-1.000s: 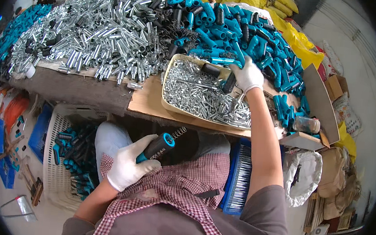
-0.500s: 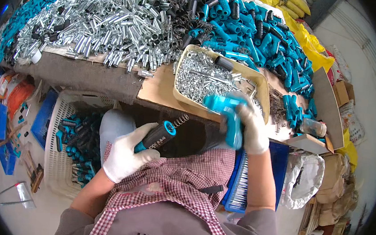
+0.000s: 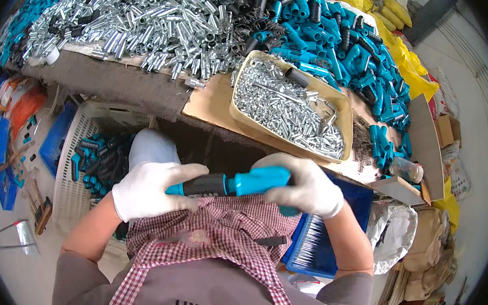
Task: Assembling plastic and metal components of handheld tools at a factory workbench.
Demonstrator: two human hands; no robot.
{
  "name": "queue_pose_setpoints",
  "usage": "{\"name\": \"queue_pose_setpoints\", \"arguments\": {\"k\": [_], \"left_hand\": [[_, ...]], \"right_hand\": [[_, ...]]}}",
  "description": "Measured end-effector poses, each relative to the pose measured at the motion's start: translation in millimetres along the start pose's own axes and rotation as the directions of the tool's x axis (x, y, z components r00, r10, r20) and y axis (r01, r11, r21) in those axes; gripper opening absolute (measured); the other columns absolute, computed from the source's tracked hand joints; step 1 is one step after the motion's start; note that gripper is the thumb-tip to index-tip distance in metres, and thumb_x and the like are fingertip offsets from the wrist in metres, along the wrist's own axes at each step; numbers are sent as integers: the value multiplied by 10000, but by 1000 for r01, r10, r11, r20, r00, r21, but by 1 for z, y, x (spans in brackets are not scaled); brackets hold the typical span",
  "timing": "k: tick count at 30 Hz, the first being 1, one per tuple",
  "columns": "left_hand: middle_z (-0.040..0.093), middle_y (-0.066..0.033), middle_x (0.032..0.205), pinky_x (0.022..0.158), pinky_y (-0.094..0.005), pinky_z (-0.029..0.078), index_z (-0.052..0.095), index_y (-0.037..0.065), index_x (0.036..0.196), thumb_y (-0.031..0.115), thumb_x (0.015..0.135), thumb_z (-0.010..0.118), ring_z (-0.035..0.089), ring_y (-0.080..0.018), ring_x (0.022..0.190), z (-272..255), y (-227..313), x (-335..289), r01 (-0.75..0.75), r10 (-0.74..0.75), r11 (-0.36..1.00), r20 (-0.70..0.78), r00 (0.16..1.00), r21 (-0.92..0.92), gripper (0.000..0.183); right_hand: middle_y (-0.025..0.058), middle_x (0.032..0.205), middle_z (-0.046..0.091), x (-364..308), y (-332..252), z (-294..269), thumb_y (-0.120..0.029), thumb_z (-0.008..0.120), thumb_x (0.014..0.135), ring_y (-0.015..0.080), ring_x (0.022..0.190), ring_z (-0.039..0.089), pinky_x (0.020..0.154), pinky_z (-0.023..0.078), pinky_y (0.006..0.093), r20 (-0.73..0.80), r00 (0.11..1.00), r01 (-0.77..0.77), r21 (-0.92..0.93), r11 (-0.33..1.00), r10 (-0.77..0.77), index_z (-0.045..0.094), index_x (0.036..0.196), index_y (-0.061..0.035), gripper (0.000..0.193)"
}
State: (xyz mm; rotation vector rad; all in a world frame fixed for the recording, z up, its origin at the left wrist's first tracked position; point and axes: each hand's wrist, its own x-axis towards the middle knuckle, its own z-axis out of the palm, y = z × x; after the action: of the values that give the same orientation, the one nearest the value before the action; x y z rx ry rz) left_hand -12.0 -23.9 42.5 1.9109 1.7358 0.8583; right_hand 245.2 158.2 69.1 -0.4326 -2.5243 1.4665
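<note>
My gloved left hand point(image 3: 149, 192) is closed around a black ribbed sleeve point(image 3: 208, 185) with teal ends, held nearly level above my lap. In my gloved right hand point(image 3: 312, 188) is a teal pistol-shaped plastic housing point(image 3: 261, 181), gripped by its right part. Sleeve and housing meet end to end; whether they are locked together I cannot tell. No spring shows between them. Beyond my hands, on the table edge, sits a cream tray point(image 3: 347, 129) full of small metal pins and pieces.
Metal tubes point(image 3: 168, 24) are heaped across the table, with teal housings point(image 3: 318, 31) piled at the right. A white crate point(image 3: 69, 195) of teal and black parts stands at my left. At my right are a blue bin point(image 3: 317, 246) of thin metal rods and a white sack point(image 3: 391, 232).
My right hand has come down and left from near the tray with the teal housing. The spring that stuck out of the black sleeve is now out of sight; the two parts meet.
</note>
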Motion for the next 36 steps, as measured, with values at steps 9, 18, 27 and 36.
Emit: {"name": "queue_pose_setpoints", "arguments": {"k": [9, 18, 27, 36], "left_hand": [[611, -52, 777, 526, -252, 448, 513, -86, 1365, 379, 803, 795, 545, -91, 628, 21, -53, -4, 635, 104, 439, 738, 667, -635, 782], [686, -112, 871, 611, -288, 515, 490, 12, 1447, 314, 832, 786, 624, -115, 669, 8, -36, 6, 416, 52, 796, 734, 677, -440, 747], [647, -84, 780, 598, -382, 533, 644, 148, 1248, 406, 781, 749, 669, -271, 692, -23, 5, 5, -357, 281, 803, 224, 933, 478, 543], [699, -169, 799, 729, -425, 550, 628, 63, 1151, 411, 787, 732, 703, -355, 789, -41, -8, 8, -186, 55, 968, 579, 814, 169, 514]], "right_hand": [[32, 946, 609, 6, -17, 28, -242, 677, 722, 212, 883, 624, 907, 495, 475, 343, 582, 639, -754, 154, -738, 709, 1048, -228, 327], [55, 856, 656, -1, -16, 26, -235, 718, 703, 247, 767, 670, 746, 558, 378, 363, 787, 601, -635, 485, -499, 709, 1088, -169, 390], [160, 1088, 682, -5, -7, 38, -353, 684, 873, 223, 848, 700, 765, 571, 329, 272, 859, -507, 568, 649, 433, 519, 1367, 48, 658], [243, 1394, 543, 2, 13, 57, -458, 481, 1034, 340, 1338, 500, 1164, 329, 476, -630, 775, 351, 366, 862, -48, 513, 1336, 106, 641]]}}
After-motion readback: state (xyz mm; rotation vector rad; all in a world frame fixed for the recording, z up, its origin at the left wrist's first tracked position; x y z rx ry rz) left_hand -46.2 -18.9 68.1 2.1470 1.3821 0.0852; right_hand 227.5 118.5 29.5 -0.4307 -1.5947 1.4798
